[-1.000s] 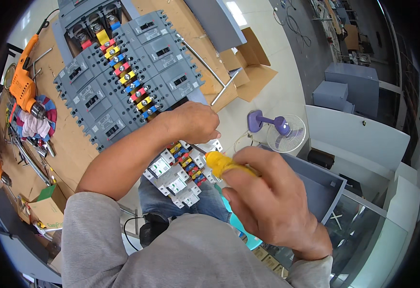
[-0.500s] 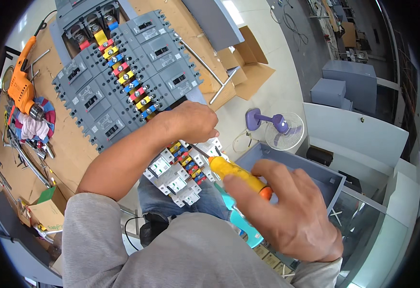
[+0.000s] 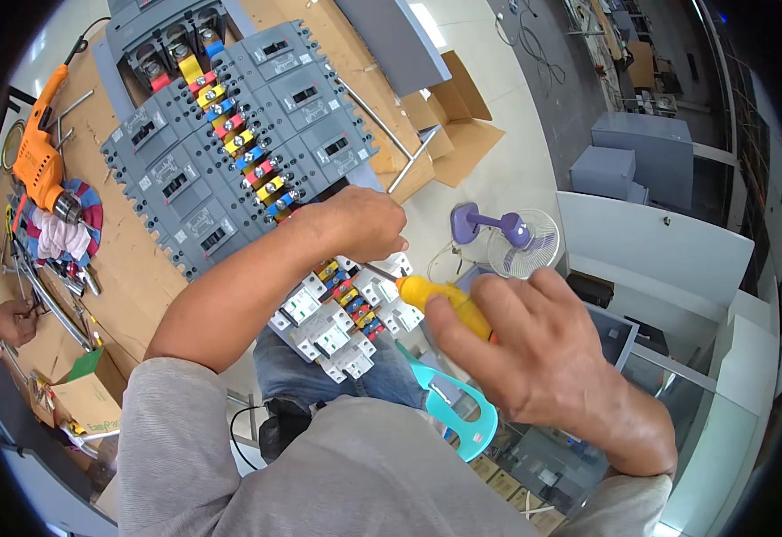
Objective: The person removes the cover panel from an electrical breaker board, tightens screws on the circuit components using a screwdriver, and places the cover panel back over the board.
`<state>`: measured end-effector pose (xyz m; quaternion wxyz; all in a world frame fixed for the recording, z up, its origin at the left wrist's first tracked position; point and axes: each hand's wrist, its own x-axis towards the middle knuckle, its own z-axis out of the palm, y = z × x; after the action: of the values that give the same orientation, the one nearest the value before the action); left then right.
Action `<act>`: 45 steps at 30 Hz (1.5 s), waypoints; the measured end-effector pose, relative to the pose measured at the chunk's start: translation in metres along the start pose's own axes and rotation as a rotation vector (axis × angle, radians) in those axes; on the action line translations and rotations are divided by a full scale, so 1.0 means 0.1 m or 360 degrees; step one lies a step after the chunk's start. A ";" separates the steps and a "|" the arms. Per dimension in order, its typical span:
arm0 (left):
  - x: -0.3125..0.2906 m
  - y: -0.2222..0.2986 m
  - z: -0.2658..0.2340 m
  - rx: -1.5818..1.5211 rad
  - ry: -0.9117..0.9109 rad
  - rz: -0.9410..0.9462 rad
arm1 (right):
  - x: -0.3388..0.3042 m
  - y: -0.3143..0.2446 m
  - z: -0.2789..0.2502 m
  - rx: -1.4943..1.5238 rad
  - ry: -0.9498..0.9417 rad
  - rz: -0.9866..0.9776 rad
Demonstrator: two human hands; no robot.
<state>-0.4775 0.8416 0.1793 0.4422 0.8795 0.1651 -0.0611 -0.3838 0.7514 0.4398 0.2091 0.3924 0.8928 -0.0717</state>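
My right hand (image 3: 534, 345) grips a yellow-handled screwdriver (image 3: 427, 293), fingers and thumb around the handle. Its metal shaft points left, to the upper edge of the small white circuit breakers (image 3: 328, 333), beneath my left hand; the tip is hard to make out. Over the lower end of the large grey breakers (image 3: 176, 188), my left hand (image 3: 364, 224) is closed with curled fingers, and whatever it holds is hidden. Coloured busbars (image 3: 248, 157) in red, yellow and blue run between the grey breakers, and a similar strip (image 3: 352, 304) passes between the white ones.
An orange drill (image 3: 40, 170) lies on the wooden table (image 3: 123, 286) at left, by a cloth and loose tools. Another person's hand (image 3: 15, 322) rests at the far left. On the right stand a purple fan (image 3: 489, 225), an open cardboard box (image 3: 463, 107) and a turquoise stool (image 3: 471, 425).
My right hand has moved slightly right and up with the screwdriver, its wrist swinging outward. My left hand stays nearly still. Another person's hand has appeared at the far left.
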 end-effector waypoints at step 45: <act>-0.02 -0.03 0.02 0.0012 0.0027 -0.0002 | -0.32 -0.27 -0.03 0.0269 0.0004 0.0516</act>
<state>-0.4800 0.8415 0.1763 0.4375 0.8815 0.1692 -0.0546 -0.3850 0.7123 0.4557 0.1830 0.5475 0.8089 -0.1114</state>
